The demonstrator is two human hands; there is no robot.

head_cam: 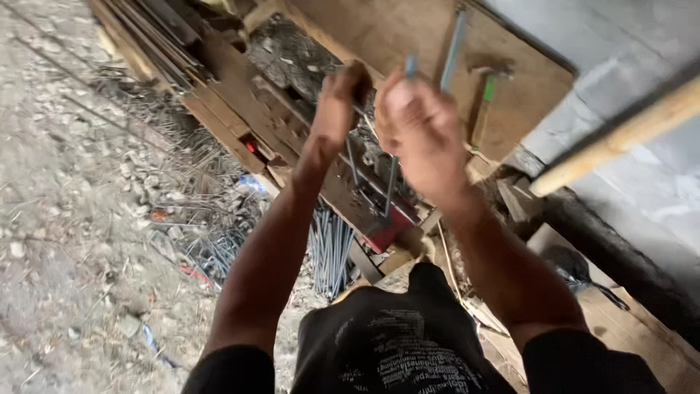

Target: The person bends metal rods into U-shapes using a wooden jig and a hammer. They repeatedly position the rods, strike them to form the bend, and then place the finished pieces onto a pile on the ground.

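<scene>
Steel rod (392, 186), thin and bent, hangs between the person's two raised hands over a rough plank bench (240, 109). The left hand (337, 102) is closed tight around the upper part of the rod, knuckles toward the camera. The right hand (419, 128) is blurred, but its fingers look curled shut around the rod too, with a short bluish end poking out above the fist. Both hands sit at about the same height and close together, nearly touching, so neither is clearly nearer. From the fists the rod's long axis runs almost straight down, toward a red block (386, 226) on the bench edge. Below the bench a bundle of straight rods (332, 248) stands on end, and loose wire lies over the gravel ground (65, 219). A hammer (487, 91) with a green handle rests on the plywood sheet (408, 29) well behind the hands
</scene>
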